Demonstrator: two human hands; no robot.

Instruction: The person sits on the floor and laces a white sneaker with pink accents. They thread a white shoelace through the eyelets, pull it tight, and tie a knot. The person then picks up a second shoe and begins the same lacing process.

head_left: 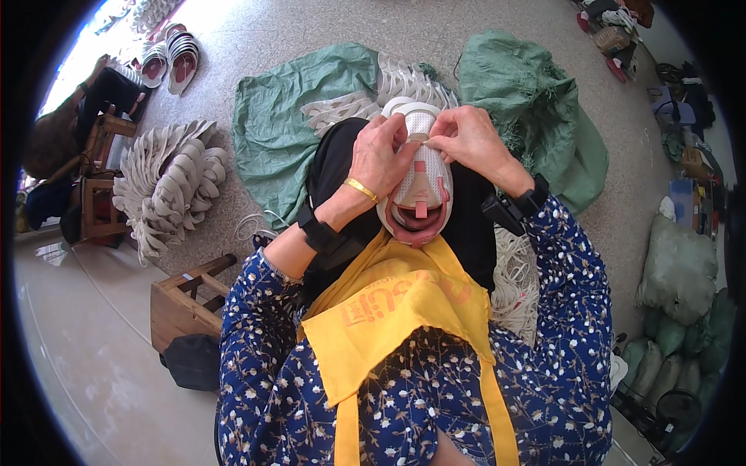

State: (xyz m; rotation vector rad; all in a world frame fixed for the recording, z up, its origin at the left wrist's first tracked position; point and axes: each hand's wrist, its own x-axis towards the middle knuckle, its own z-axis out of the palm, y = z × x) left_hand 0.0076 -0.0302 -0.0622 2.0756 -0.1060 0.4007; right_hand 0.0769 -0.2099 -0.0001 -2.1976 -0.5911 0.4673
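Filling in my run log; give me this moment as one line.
left hand: holds shoe upper | right hand: pinches its toe end | lap: yellow apron

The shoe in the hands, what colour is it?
The shoe is white mesh with pink trim and lining, seen in the head view.

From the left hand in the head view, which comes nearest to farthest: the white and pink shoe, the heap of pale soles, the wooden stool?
1. The white and pink shoe: held in the left hand, on the lap.
2. The heap of pale soles: on the floor, to the left.
3. The wooden stool: lower left, by the elbow, only slightly farther.
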